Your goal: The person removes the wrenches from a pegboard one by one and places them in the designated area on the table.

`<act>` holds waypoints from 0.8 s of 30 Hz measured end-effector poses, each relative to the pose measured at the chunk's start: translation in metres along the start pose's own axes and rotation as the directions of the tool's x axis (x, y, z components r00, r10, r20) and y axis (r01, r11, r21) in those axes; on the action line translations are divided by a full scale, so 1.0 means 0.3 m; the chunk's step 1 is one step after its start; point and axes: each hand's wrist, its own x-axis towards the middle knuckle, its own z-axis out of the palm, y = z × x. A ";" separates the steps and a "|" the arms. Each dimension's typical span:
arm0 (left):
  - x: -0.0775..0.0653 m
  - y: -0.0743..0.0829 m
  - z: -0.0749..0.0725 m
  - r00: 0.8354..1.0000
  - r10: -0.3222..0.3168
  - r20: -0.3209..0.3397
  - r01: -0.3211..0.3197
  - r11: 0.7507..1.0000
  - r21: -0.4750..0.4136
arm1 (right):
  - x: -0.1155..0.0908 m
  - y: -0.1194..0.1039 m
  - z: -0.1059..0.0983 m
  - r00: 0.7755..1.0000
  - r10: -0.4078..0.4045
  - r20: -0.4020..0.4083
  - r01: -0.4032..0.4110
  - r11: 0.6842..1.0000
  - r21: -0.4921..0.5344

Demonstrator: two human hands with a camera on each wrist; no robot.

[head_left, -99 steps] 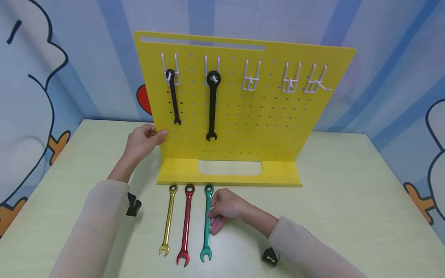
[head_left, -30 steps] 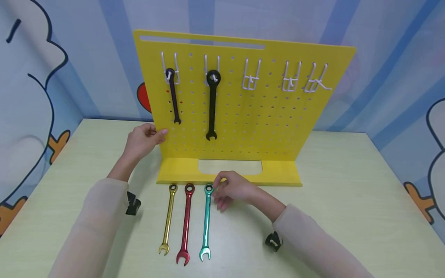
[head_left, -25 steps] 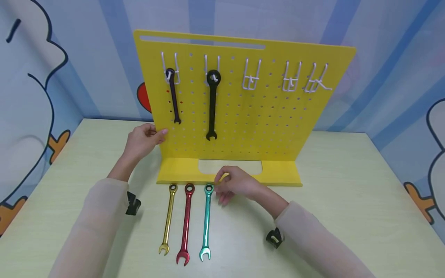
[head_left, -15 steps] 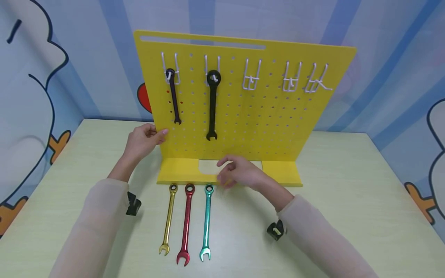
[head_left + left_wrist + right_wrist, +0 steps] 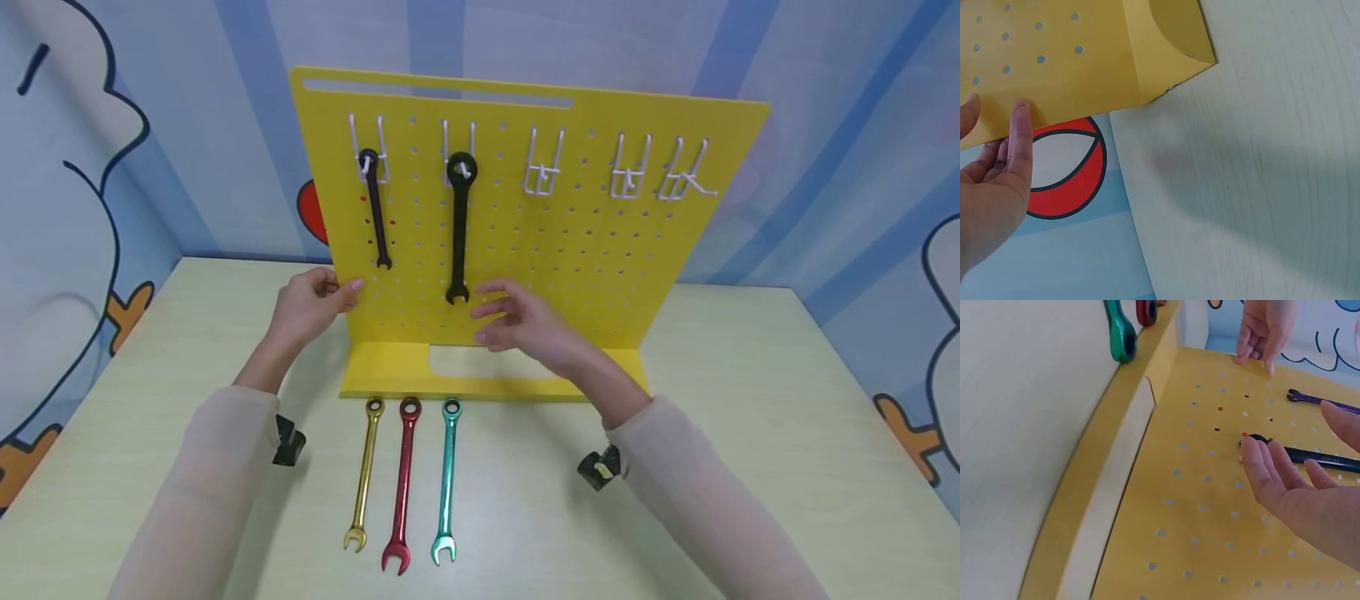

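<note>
My left hand (image 5: 303, 307) pinches the left edge of a yellow pegboard (image 5: 585, 275); the left wrist view shows its fingers at the board's edge. The right hand (image 5: 528, 329), fingers spread and holding nothing, is in front of the board's lower middle. Just left of its fingertips is the open end of a large black combination wrench (image 5: 459, 225), which hangs from a hook. A smaller dark purple wrench (image 5: 377, 212) hangs farther left. On the table before the board lie a gold wrench (image 5: 364, 475), a red wrench (image 5: 402, 483) and a green wrench (image 5: 447, 475), ring ends toward the base.
Three bare white wire hooks, a middle hook (image 5: 542, 179), another hook (image 5: 627, 182) and a rightmost hook (image 5: 682, 183) with its prong turned sideways, line the board's upper right. The board's base (image 5: 390, 371) stands on a pale wooden table (image 5: 750, 400). Behind is a cartoon-printed backdrop (image 5: 862, 100).
The right hand has left the green wrench, which stays on the table, and risen up and slightly right to the board, its fingers spreading. The left hand stays at the edge.
</note>
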 end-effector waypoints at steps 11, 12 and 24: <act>-0.057 0.067 -0.026 1.000 -0.002 0.020 0.002 1.000 -0.015 | 0.012 -0.073 -0.015 0.989 -0.123 -0.082 0.126 0.991 0.034; -0.056 0.066 -0.025 1.000 -0.004 0.016 0.004 1.000 -0.017 | 0.013 -0.077 -0.015 0.988 -0.126 -0.085 0.129 0.991 0.029; -0.057 0.070 -0.026 1.000 -0.023 0.021 0.023 1.000 -0.018 | 0.024 -0.103 -0.024 0.980 -0.172 -0.098 0.174 0.985 0.012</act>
